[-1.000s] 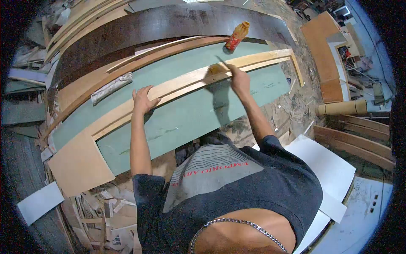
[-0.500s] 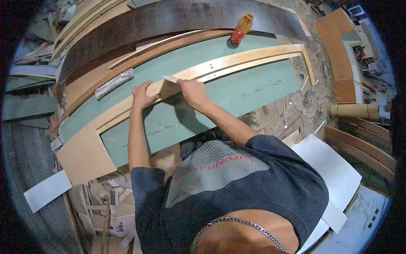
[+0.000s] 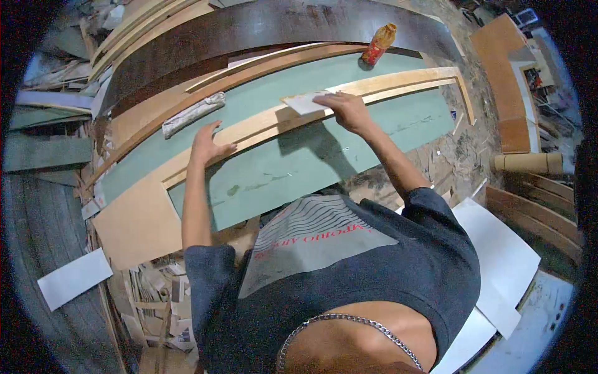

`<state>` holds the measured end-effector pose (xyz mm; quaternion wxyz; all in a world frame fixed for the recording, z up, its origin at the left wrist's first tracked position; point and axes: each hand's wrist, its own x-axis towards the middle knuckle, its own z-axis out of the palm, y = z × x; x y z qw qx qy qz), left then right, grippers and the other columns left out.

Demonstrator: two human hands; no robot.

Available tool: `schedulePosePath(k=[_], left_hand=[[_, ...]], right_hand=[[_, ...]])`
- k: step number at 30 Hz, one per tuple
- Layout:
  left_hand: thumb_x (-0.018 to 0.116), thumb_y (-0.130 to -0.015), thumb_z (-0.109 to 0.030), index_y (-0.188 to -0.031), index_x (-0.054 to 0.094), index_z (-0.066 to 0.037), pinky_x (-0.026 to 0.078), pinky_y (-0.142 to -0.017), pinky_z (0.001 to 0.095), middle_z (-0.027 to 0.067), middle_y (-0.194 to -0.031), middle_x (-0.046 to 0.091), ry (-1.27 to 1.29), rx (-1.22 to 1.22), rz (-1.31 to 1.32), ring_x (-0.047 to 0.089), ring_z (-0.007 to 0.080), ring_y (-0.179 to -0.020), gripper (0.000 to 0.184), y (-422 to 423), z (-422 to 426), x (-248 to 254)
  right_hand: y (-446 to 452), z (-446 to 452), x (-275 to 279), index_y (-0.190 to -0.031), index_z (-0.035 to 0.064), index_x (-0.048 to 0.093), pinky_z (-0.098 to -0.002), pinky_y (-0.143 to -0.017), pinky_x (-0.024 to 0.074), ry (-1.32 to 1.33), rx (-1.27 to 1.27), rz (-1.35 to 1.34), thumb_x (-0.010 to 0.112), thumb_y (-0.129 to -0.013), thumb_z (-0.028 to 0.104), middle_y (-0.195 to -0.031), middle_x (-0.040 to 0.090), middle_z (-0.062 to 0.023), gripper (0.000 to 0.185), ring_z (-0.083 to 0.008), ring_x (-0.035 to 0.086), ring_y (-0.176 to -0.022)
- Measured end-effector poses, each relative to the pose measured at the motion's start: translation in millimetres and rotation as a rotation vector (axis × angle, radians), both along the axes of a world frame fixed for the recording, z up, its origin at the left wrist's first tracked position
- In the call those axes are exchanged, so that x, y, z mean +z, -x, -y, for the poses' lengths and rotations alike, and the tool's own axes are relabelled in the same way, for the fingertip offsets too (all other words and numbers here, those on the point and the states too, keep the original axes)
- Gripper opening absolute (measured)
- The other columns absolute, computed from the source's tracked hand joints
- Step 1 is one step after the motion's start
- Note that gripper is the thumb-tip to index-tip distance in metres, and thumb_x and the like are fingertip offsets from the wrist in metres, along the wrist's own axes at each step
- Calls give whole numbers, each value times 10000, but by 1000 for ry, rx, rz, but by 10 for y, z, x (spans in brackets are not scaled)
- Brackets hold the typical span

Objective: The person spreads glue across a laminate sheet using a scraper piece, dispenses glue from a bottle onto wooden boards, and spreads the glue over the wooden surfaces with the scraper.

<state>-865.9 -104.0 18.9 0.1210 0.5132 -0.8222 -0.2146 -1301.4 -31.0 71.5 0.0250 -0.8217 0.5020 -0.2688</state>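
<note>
My left hand (image 3: pixel 208 146) is open, thumb and fingers apart, at the left part of a long, pale wooden frame (image 3: pixel 265 119); whether it presses on the wood I cannot tell. My right hand (image 3: pixel 349 111) is shut on a thin white flat piece with a yellowish edge (image 3: pixel 305 103). That piece is tilted above the frame's middle and casts a shadow on it. Underneath the frame lies a green board (image 3: pixel 280 168). Beyond my left hand, a white rolled bundle (image 3: pixel 194 115) rests on the green board.
A bottle with a red label (image 3: pixel 379 45) stands at the far side of the green board. Behind runs a long dark panel (image 3: pixel 280 25). A cardboard tube (image 3: pixel 528 163) lies at right, near white sheets (image 3: pixel 498 240). A plain wooden panel (image 3: pixel 140 224) forms the frame's left end.
My right hand has moved right and lifted, turning the white piece so its flat face shows. My left hand has loosened and spread near the rail. The view has shifted slightly.
</note>
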Motion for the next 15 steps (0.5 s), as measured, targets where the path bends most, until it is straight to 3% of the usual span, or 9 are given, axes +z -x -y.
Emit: schedulePosePath(k=[1, 5, 10, 15], left_hand=[[881, -579, -443, -1347, 528, -106, 438, -1045, 430, 172, -1275, 585, -24, 4, 8, 546, 338, -1191, 910, -94, 0, -15], [851, -621, -441, -1311, 556, -86, 440, -1030, 432, 173, -1241, 600, -22, 17, -25, 557, 345, -1157, 831, -253, -28, -95], [830, -647, -410, -1293, 568, -81, 429, -1027, 442, 176, -1224, 606, 68, -37, -85, 565, 350, -1121, 770, -323, -55, -175], [786, -689, -425, -1276, 581, -103, 271, -1132, 531, 153, -1232, 612, 104, -85, -16, 543, 324, -1188, 701, -359, -30, -331]], right_hand=[[6, -29, -27, -1200, 198, 665, -392, -935, 524, -62, 21, -34, 590, -749, -15, -1184, 681, -69, 504, -285, 644, -1096], [-75, -38, -222, -1262, 191, 619, -391, -970, 507, -11, 64, -166, 564, -758, -17, -1294, 627, -30, 548, -245, 605, -1172], [-211, -102, -349, -1247, 191, 628, -395, -991, 490, -33, 25, -227, 557, -762, -18, -1277, 638, -12, 533, -235, 604, -1173], [-353, -328, -153, -1257, 197, 622, -400, -1012, 468, -77, 6, -219, 574, -753, -9, -1291, 630, -20, 547, -235, 587, -1197]])
